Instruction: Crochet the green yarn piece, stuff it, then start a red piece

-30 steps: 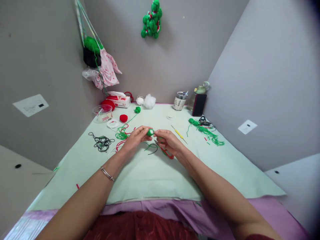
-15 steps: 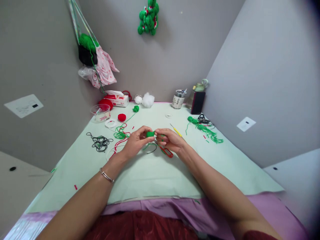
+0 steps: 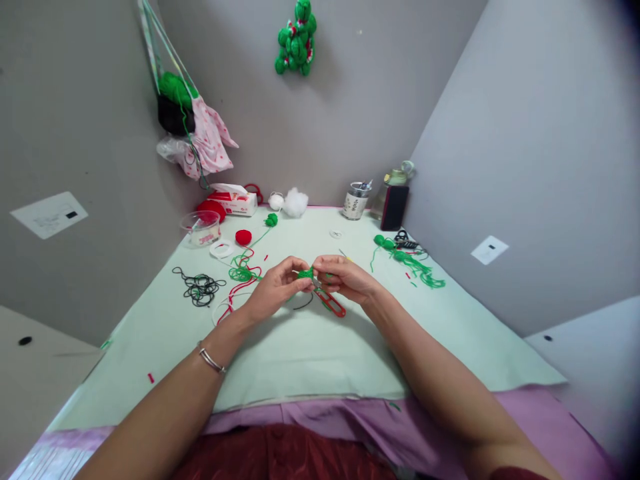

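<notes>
A small green crocheted piece (image 3: 305, 274) is held between the thumb and fingers of my left hand (image 3: 279, 283). My right hand (image 3: 347, 276) pinches the right edge of that piece, its other fingers curled, and a bit of green yarn (image 3: 329, 275) shows among them. Whether a thin tool is also in this pinch I cannot make out. Under the hands, red-handled scissors (image 3: 332, 303) lie on the table with their blades partly hidden. A short dark strand (image 3: 303, 304) lies beside them. Just beyond my right hand is a yellow-handled crochet hook (image 3: 349, 259), partly covered.
Tangled black cord (image 3: 199, 287), green yarn (image 3: 242, 273) and a red ball (image 3: 243, 237) lie left. A clear tub (image 3: 201, 230), tissue box (image 3: 234, 200) and white stuffing (image 3: 296, 203) stand behind. At right are green crocheted pieces (image 3: 419, 265), a pen can (image 3: 356, 201) and a phone (image 3: 395, 207).
My right hand has shifted slightly left and covers more of the crochet hook. The green piece has turned between the fingers, its right edge pulled up a little.
</notes>
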The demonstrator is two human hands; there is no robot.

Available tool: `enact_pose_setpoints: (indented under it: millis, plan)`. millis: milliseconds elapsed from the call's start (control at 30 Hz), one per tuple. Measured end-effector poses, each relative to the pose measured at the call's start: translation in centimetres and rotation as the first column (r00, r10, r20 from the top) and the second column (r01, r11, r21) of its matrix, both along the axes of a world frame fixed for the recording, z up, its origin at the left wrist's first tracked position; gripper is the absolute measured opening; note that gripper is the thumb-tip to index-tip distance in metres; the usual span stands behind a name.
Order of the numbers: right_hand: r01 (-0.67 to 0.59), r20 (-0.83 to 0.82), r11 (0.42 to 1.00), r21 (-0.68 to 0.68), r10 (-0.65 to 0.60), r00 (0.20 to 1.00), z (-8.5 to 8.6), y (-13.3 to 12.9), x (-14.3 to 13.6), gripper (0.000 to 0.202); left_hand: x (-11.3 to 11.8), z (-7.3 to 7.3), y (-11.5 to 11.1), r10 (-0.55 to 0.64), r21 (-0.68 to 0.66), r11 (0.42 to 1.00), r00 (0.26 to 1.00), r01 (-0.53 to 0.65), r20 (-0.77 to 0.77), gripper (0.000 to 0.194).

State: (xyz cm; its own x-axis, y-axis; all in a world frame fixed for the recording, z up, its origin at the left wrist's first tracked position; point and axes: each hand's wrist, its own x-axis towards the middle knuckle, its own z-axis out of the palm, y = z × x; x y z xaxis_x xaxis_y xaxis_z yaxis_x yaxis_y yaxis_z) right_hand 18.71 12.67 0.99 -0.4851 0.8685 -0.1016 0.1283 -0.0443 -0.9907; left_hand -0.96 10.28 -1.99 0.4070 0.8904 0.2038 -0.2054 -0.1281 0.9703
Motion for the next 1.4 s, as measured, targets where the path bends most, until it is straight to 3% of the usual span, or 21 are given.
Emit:
enact_pose_setpoints:
  millis: [133,233,300,400,500,633,733,867,967,1167,1400]
  plan:
    - [0.151,0.238,0.963,0.225,-0.205,0.949,0.0,1.0,1.3,0.033,-0.3,0.2,0.2,-0.019,-0.098,0.995,0.999,0.021,0.028,0.035]
    - [0.307,0.396,0.85,0.428,-0.482,0.782,-0.5,2.4,3.2,0.029,-0.5,0.2,0.3,-0.007,-0.165,0.986,0.999,0.015,0.052,0.035]
    - [0.338,0.489,0.793,0.506,-0.587,0.645,-1.3,3.3,4.3,0.027,-0.6,0.2,0.4,0.018,-0.194,0.981,0.998,-0.006,0.059,0.035]
    - [0.308,0.606,0.787,0.534,-0.61,0.51,-2.7,4.2,5.3,0.022,-0.6,0.1,0.6,0.088,-0.199,0.977,0.995,-0.076,0.055,0.03]
    - [0.269,0.674,0.821,0.504,-0.568,0.472,-3.7,4.7,5.7,0.031,-0.7,-0.2,1.0,0.172,-0.178,0.97,0.985,-0.164,0.031,0.022]
    - [0.253,0.69,0.868,0.428,-0.495,0.528,-3.8,5.1,5.6,0.035,-0.9,-1.0,1.4,0.286,-0.162,0.947,0.958,-0.278,0.029,0.025]
    - [0.239,0.635,0.906,0.35,-0.417,0.65,-3.3,5.0,4.9,0.032,-0.8,-1.3,1.6,0.336,-0.146,0.934,0.94,-0.326,0.054,0.022]
    - [0.177,0.424,0.953,0.245,-0.27,0.865,-2.5,3.7,3.0,0.015,-0.6,-1.2,1.6,0.313,-0.147,0.943,0.945,-0.297,0.098,0.033]
    - [0.094,0.215,0.981,0.171,-0.131,0.968,-1.6,1.9,1.2,0.019,-0.4,-1.1,1.5,0.303,-0.141,0.948,0.945,-0.285,0.126,0.043]
    - [-0.084,-0.038,0.996,0.033,0.085,0.996,-0.4,-0.9,-0.7,0.035,-0.5,-1.3,1.6,0.327,-0.087,0.944,0.94,-0.32,0.097,0.04]
    - [-0.154,-0.209,0.984,-0.093,0.132,0.969,-0.8,-1.4,-1.6,0.029,-0.9,-1.3,1.5,0.331,-0.005,0.944,0.944,-0.331,0.0,0.035]
